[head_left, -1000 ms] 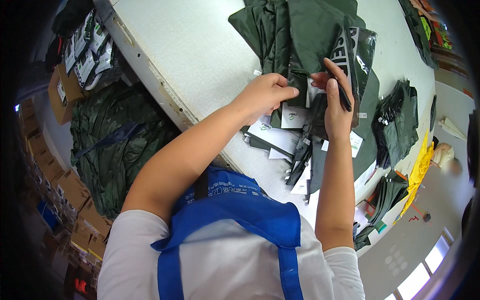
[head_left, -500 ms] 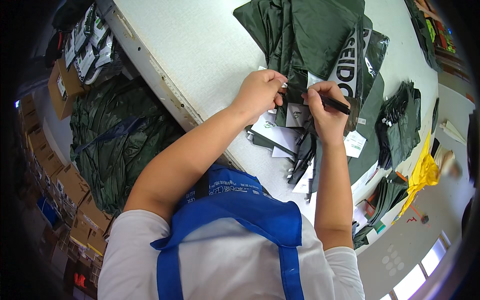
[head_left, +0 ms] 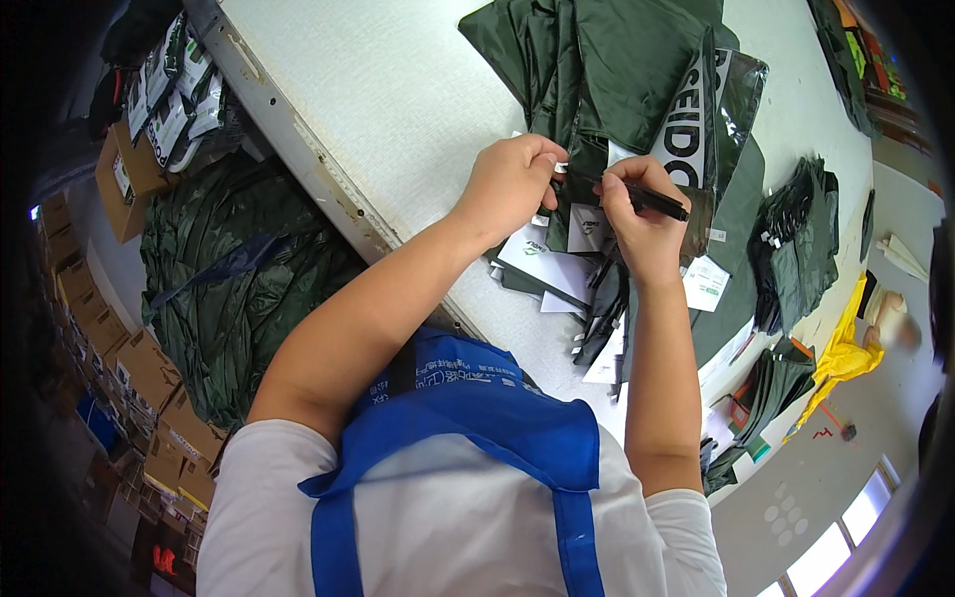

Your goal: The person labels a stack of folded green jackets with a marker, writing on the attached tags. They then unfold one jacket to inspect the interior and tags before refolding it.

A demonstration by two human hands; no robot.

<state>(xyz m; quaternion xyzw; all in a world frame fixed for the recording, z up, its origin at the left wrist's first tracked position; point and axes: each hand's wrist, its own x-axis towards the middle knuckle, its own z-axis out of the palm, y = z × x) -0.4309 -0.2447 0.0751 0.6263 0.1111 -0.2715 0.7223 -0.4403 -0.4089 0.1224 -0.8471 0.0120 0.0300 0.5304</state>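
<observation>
A black pen [head_left: 659, 203] is gripped in my right hand [head_left: 645, 227], its tip pointing left toward my other hand. My left hand [head_left: 505, 189] pinches a small white label [head_left: 560, 168] at the edge of a dark green folded garment [head_left: 622, 75]. The fingers partly hide that label, so I cannot see whether the pen tip touches it. Below both hands lie white cards [head_left: 542, 261] and small black pieces [head_left: 605, 316] with white tags. A clear plastic bag [head_left: 741, 99] with a white printed panel lies beside the garment, to the right.
The white table [head_left: 398, 129] has a worn metal edge on the left. Beyond it sits a heap of dark green fabric [head_left: 239, 269], with cardboard boxes [head_left: 139, 348] further left. More dark green pieces [head_left: 801, 244] lie at right, near a yellow cloth [head_left: 846, 353] by another person.
My right hand with the pen has shifted slightly left. My left hand keeps its pinch on the label. At the far right, the yellow cloth has changed shape beside the other person.
</observation>
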